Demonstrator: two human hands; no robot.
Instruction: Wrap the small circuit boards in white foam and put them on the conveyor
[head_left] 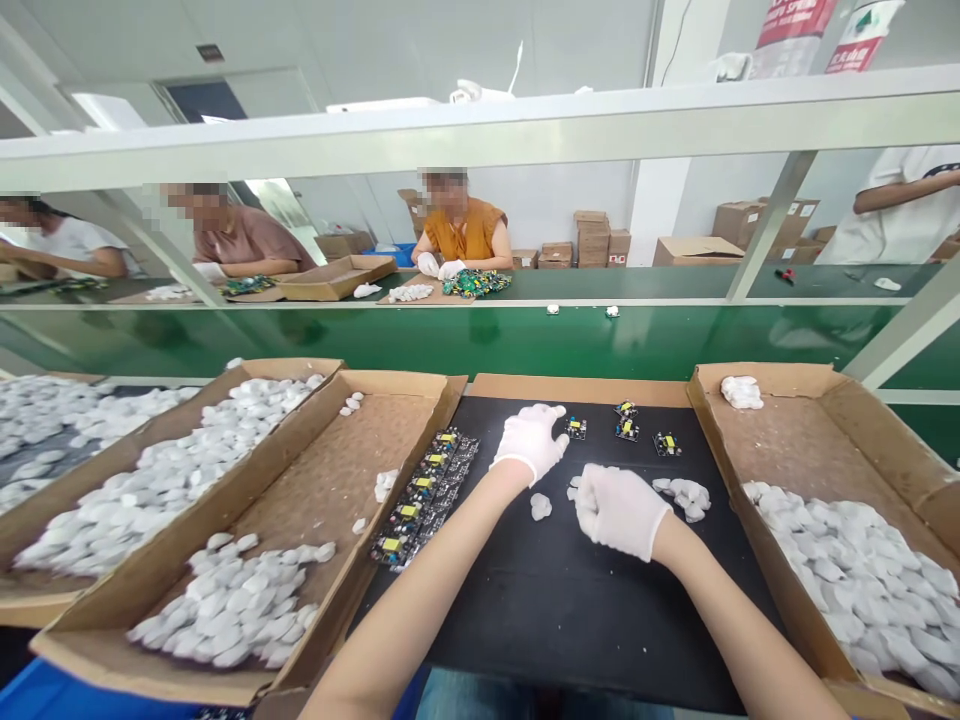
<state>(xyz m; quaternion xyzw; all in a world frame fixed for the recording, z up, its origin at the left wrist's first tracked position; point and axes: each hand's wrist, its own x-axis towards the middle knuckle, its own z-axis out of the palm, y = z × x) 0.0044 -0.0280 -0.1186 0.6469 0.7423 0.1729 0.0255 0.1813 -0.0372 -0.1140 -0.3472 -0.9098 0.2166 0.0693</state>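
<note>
My left hand (529, 438), in a white glove, reaches forward over the black mat (555, 590), fingers stretched toward a small circuit board (576, 428); nothing shows in it. My right hand (619, 508), also gloved, rests on the mat with fingers curled beside a small pile of white plastic pieces (684, 495); what it holds, if anything, is hidden. One white piece (540, 506) lies between the hands. Three more small boards (628, 428) lie farther back. A row of boards (424, 495) lies along the mat's left edge.
Cardboard trays of white pieces stand left (225, 590) and right (847, 560) of the mat. A green conveyor (480, 335) runs behind, under a metal frame. Across it three people sit at work with trays and boards; another person stands at far right. Boxes are stacked behind.
</note>
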